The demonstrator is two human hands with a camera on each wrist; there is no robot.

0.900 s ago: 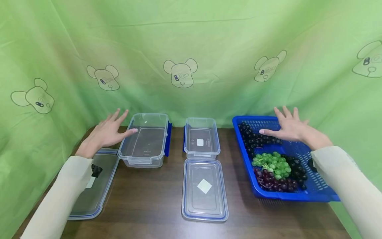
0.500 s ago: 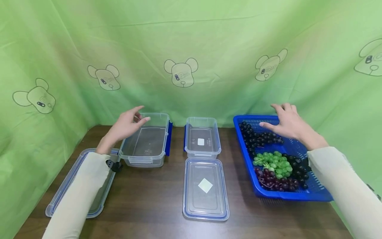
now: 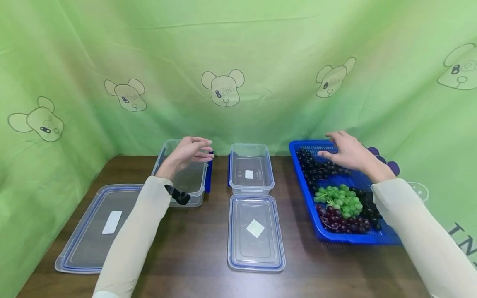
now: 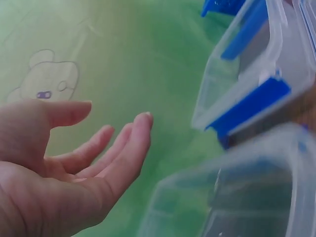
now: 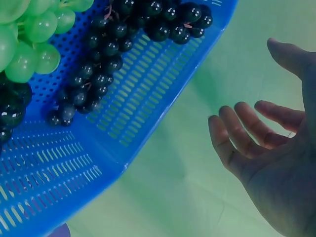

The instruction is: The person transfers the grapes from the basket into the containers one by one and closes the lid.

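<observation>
Head view: the left hand [image 3: 189,151] hangs over the large container [image 3: 193,202] and the right hand [image 3: 348,154] near the far edge of the blue basket [image 3: 307,199], which holds green grapes [image 3: 340,200], black grapes [image 3: 326,169] and red grapes [image 3: 333,221]; the small container [image 3: 261,182] and small lid [image 3: 256,254] stand between, the large lid [image 3: 87,240] partly behind the left sleeve [image 3: 130,244]. Left wrist view: loosely bent fingers [image 4: 129,160] hold nothing, suggesting a reaching step. Right wrist view: released fingers [image 5: 223,140] stand apart from the basket's rim, which a lowering toward the grapes would presumably have to clear.
</observation>
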